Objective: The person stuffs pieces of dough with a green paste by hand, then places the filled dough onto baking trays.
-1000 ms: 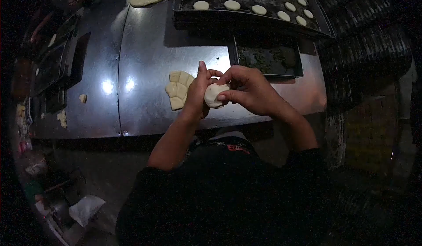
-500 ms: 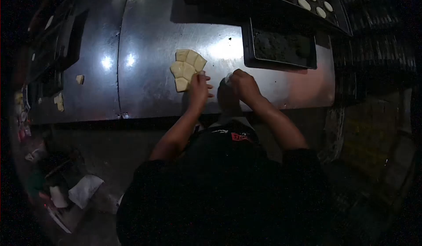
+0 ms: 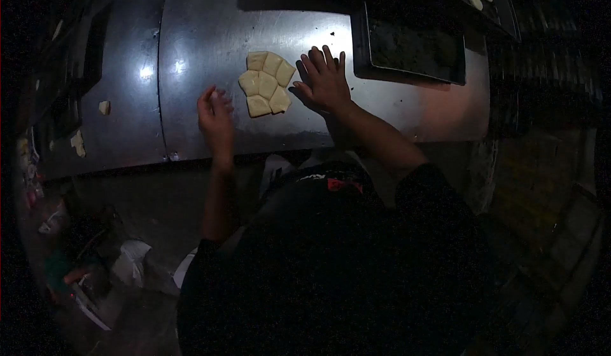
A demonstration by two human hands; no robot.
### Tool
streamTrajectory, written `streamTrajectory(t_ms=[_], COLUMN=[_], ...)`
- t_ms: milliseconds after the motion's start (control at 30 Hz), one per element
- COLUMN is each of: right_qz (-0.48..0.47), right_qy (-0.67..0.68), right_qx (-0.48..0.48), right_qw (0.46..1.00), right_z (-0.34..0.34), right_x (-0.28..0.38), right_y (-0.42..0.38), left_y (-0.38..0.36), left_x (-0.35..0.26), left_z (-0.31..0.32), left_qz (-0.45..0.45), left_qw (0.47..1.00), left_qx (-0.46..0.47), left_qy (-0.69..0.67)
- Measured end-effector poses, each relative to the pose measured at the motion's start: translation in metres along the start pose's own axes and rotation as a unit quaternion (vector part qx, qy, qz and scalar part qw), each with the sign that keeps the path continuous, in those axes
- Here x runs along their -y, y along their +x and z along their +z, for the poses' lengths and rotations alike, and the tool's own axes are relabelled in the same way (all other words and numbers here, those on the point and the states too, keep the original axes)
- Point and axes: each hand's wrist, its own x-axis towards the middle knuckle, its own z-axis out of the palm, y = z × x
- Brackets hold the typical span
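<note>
A cluster of cut pale dough pieces (image 3: 265, 83) lies on the steel table (image 3: 203, 31). My right hand (image 3: 324, 80) rests palm down on the table just right of the cluster, fingers spread; whatever is under the palm is hidden. My left hand (image 3: 216, 115) hovers just left of the cluster, fingers loosely curved, with nothing visible in it.
A small dark tray of dark filling (image 3: 417, 52) sits right of my right hand. Behind it, at the top right, is a larger tray (image 3: 503, 19) with several round dough discs (image 3: 474, 1). Dough scraps (image 3: 102, 107) lie at the far left. The table's front edge is close to my body.
The dough ball I held in both hands a second ago went down to the table. My right hand now lies flat there, and my left hand has moved to the left of the dough cluster.
</note>
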Motion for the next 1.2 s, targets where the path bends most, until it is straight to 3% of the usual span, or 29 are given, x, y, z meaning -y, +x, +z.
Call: streamTrajectory(t_ms=[67,100,133,200,233,267,300,333,367,400,433,467,533,600,633,667,700,733,767,867,900,933,967,1033,1067,1100,1133,1167,1200], right_qz=[0.01,0.042,0.075,0.002,-0.055,-0.033,0.018,0.053,0.056,0.009,0.078,0.104,0.049,0.067,0.125,0.127,0.13,0.123,0.173,0.182,0.354,0.496,0.451,0.34,0.267,0.206,0.188,0.081,0.024], right_qy=[0.03,0.1,0.17,0.238,0.161,-0.004,0.024,0.034,0.096,0.215,0.353,0.4,0.427,0.397,0.335,0.222,0.167,0.043,0.006,-0.227,-0.18,-0.121,-0.159,-0.121,-0.049,0.191,0.338,0.45,0.476], right_qx=[0.008,0.07,0.13,0.097,0.192,0.337,0.287,0.229,0.177,0.142,0.258,0.373,0.365,0.277,0.208,0.054,-0.099,-0.228,-0.317,-0.446,-0.238,-0.016,-0.057,-0.198,-0.244,-0.287,-0.179,-0.154,-0.098], right_qw=[0.999,0.992,0.974,0.966,0.967,0.941,0.958,0.971,0.978,0.966,0.896,0.831,0.826,0.873,0.91,0.965,0.972,0.965,0.933,0.846,0.886,0.86,0.876,0.911,0.931,0.916,0.905,0.876,0.873], right_z=[0.009,0.011,0.012,0.023,-0.008,-0.033,-0.036,-0.038,-0.048,-0.04,-0.065,-0.092,-0.118,-0.181,-0.222,-0.252,-0.279,-0.302,-0.313,-0.304,-0.292,-0.282,-0.271,-0.273,-0.253,-0.239,-0.231,-0.207,-0.209], right_x=[-0.007,-0.016,-0.028,-0.06,-0.06,-0.046,-0.04,-0.036,-0.035,-0.045,-0.05,-0.063,-0.108,-0.162,-0.188,-0.217,-0.249,-0.28,-0.319,-0.446,-0.473,-0.486,-0.485,-0.377,-0.336,-0.269,-0.207,-0.153,-0.098], right_y=[0.002,0.011,0.02,0.01,0.005,-0.001,-0.022,-0.033,-0.04,-0.051,-0.047,-0.04,-0.035,-0.016,-0.004,0.005,0.015,0.028,0.041,0.066,0.066,0.068,0.069,0.08,0.08,0.077,0.071,0.067,0.061], left_y=[0.03,0.049,0.073,0.099,0.113,0.127,0.122,0.123,0.105,0.109,0.114,0.1,0.094,0.125,0.132,0.138,0.166,0.175,0.183,0.188,0.178,0.156,0.14,0.116,0.103,0.092,0.078,0.055,0.036], left_x=[-0.004,0.004,0.017,0.031,0.029,0.018,-0.004,0.018,-0.006,0.013,0.038,0.019,-0.014,0.016,0.006,-0.007,0.033,0.023,0.004,-0.017,-0.041,-0.076,-0.1,-0.111,-0.114,-0.113,-0.116,-0.136,-0.156], left_z=[0.028,0.041,0.056,0.063,0.065,0.077,0.081,0.081,0.086,0.085,0.082,0.08,0.069,0.037,0.027,0.006,-0.055,-0.073,-0.086,-0.104,-0.094,-0.061,-0.033,-0.005,0.007,0.025,0.044,0.072,0.097], left_qz=[0.032,0.033,0.02,0.016,-0.021,-0.046,-0.016,-0.029,-0.096,-0.038,0.001,0.019,-0.09,-0.074,-0.094,-0.101,0.113,-0.011,-0.135,-0.074,-0.075,-0.048,-0.017,-0.004,0.005,0.03,0.056,0.072,0.088], left_qw=[0.998,0.998,0.987,0.965,0.913,0.839,0.807,0.847,0.874,0.869,0.881,0.898,0.926,0.958,0.988,0.992,0.891,0.964,0.981,0.955,0.954,0.974,0.987,0.99,0.992,0.992,0.987,0.982,0.971], left_qx=[0.045,0.048,0.085,0.126,0.219,0.303,0.348,0.333,0.332,0.305,0.293,0.295,0.29,0.205,0.086,0.03,0.028,-0.048,-0.122,-0.218,-0.218,-0.15,-0.08,-0.032,0.02,0.078,0.136,0.176,0.218], left_qy=[0.039,0.039,0.137,0.23,0.344,0.45,0.477,0.414,0.341,0.387,0.37,0.327,0.224,0.183,0.087,0.067,0.439,0.261,0.069,0.187,0.191,0.166,0.14,0.134,0.128,0.095,0.061,0.012,-0.034])
